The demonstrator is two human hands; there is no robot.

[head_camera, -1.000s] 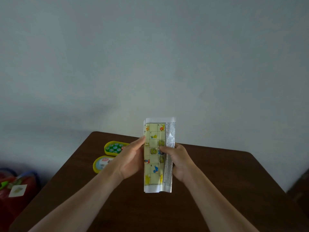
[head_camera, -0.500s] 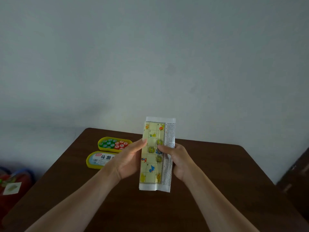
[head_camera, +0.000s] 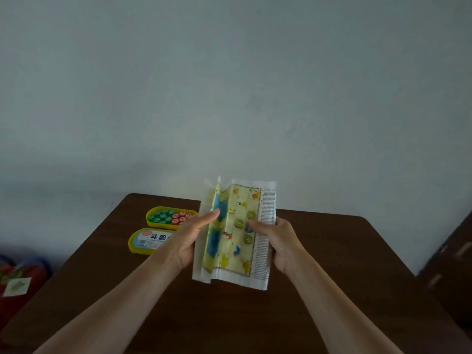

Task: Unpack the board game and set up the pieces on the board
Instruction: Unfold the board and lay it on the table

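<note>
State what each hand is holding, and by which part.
Both hold the folded paper game board: the right hand pinches its right, text-printed edge, and the left hand grips the left flap, peeling it open.

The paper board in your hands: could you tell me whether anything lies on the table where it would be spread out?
Nothing visible does. The board is held above bare table by the left hand and right hand. The tray of pieces and its lid sit off to the left.

Both hands, left hand point(head_camera: 190, 237) and right hand point(head_camera: 277, 241), hold a partly unfolded paper board point(head_camera: 238, 238) above the brown table point(head_camera: 344, 264).
</note>
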